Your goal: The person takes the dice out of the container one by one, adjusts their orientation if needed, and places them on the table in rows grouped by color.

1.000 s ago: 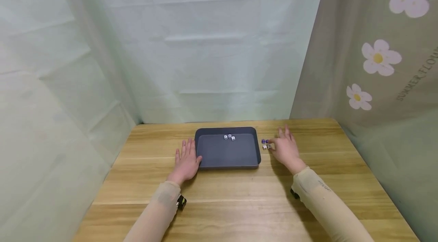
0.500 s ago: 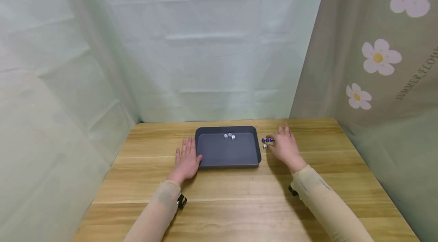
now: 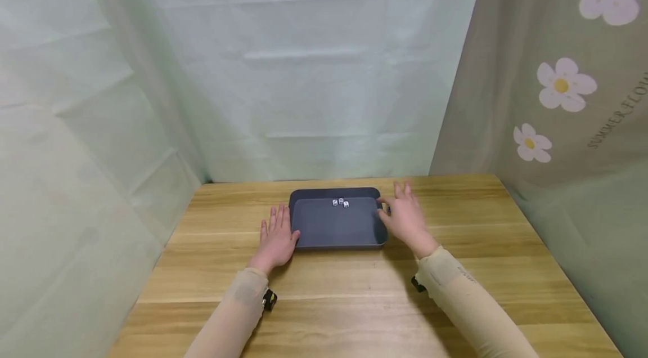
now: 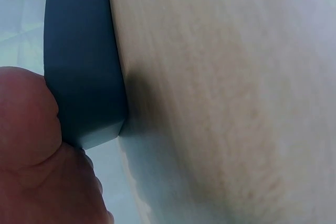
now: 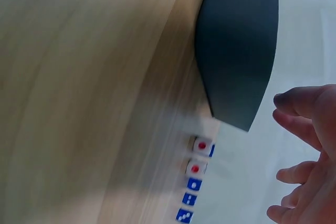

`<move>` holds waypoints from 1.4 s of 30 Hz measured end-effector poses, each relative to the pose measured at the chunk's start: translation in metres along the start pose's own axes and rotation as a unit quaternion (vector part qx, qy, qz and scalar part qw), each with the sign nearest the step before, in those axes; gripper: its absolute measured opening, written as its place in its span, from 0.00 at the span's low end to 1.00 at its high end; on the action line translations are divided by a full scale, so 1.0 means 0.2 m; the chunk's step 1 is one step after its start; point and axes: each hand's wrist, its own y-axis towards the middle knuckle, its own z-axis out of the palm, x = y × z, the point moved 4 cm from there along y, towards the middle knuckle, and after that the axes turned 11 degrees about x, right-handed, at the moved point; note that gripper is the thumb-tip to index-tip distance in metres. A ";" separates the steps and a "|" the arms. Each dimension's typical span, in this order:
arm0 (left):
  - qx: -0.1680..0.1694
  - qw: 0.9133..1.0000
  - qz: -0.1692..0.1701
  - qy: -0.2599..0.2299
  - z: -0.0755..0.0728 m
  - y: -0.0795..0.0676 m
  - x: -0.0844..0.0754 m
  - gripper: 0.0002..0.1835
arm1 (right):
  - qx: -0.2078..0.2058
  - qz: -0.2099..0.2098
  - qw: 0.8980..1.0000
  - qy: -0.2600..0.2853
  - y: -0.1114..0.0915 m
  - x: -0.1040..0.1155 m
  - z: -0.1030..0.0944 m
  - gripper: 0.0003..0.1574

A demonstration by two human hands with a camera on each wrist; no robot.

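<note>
The dark grey tray [image 3: 334, 234] lies on the table, with three white dice [image 3: 341, 201] near its back wall. Against the tray's left side rests my left hand [image 3: 275, 240], its fingers stretched forward and the thumb at the rim. My right hand [image 3: 405, 218] hovers by the tray's right rim, thumb and forefinger toward the inside; I see nothing held. Below it in the right wrist view, two white dice with red dots [image 5: 195, 169] and several blue dice [image 5: 189, 199] stand on the table beside the tray. In the head view the hand mostly hides them.
The wooden table [image 3: 334, 307] extends in front of the tray and to both sides. Pale cloth [image 3: 314, 93] hangs behind the table, and a flower-printed cloth [image 3: 506, 65] hangs at the right.
My right hand has moved left from the dice beside the tray to the tray's right rim. Those dice are now mostly covered in the head view. The left hand stays put.
</note>
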 end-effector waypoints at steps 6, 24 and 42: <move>0.004 1.000 -0.006 0.006 0.01 0.01 0.02 0.42 | 0.009 -0.010 1.000 0.011 0.03 0.07 0.04 0.19; -0.013 1.000 0.002 0.001 0.00 0.03 0.02 0.42 | 0.023 0.003 0.999 -0.026 0.14 0.19 0.10 0.17; -0.005 1.000 -0.001 0.005 0.01 -0.01 0.01 0.42 | 0.068 0.007 0.994 -0.083 0.27 0.30 0.22 0.21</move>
